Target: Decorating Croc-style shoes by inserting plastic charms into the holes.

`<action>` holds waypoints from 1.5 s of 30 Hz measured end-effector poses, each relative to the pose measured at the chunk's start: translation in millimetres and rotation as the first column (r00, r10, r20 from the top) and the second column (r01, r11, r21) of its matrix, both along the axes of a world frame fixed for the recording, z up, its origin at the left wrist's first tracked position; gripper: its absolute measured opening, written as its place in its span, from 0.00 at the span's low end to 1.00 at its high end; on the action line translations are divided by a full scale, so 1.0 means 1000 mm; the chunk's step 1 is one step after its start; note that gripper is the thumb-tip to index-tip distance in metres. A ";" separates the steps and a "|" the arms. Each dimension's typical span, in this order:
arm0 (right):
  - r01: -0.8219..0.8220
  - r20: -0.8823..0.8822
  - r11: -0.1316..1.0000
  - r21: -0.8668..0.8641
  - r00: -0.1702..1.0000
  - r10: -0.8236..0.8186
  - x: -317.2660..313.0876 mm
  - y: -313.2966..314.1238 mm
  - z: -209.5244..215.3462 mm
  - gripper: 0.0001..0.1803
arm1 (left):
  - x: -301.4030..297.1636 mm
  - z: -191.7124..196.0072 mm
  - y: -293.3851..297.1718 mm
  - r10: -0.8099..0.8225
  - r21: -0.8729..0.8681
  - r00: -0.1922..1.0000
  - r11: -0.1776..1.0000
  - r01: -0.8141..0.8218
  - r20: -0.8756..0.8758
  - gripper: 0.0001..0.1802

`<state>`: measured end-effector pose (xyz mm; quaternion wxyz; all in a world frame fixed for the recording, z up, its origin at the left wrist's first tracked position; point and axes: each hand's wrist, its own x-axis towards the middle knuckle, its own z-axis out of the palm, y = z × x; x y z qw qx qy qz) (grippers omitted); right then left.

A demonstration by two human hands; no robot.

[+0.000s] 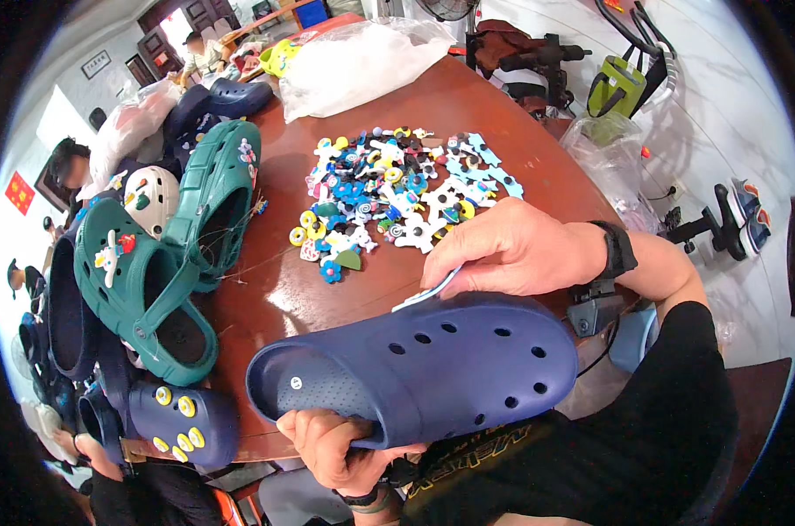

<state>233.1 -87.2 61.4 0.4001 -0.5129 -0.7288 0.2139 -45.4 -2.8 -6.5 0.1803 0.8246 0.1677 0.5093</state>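
Observation:
A navy blue clog (468,351) with round holes across its upper lies sideways at the near edge of the table. My left hand (336,447) is closed around the rim of its foot opening. Between the thumb and fingers of my right hand (520,250) is a flat, pale blue and white shoe charm (428,292), seen edge-on against the clog's far side. How the charm meets the clog is hidden. Just beyond my right hand lies a loose pile of colourful shoe charms (362,197).
Green clogs (143,324) with charms are heaped at the left, beside a navy clog (213,421) bearing yellow round charms. A white plastic bag (362,66) covers part of the table's far end. Other people sit along the left, one person's hand (95,451) near the heap.

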 end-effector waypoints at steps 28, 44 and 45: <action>-0.297 0.371 0.923 0.244 0.908 0.194 -0.004 0.002 0.009 0.09 | -0.001 -0.004 -0.001 0.051 -0.017 0.998 0.999 -0.052 -0.025 0.34; 0.092 0.474 0.905 0.415 0.827 -0.301 0.043 0.032 -0.042 0.14 | 0.010 -0.007 -0.011 0.165 -0.076 0.986 0.984 -0.163 0.025 0.36; 0.093 0.473 0.904 0.417 0.827 -0.303 0.043 0.032 -0.045 0.14 | 0.012 -0.006 -0.012 0.193 -0.070 0.981 0.979 -0.192 0.014 0.36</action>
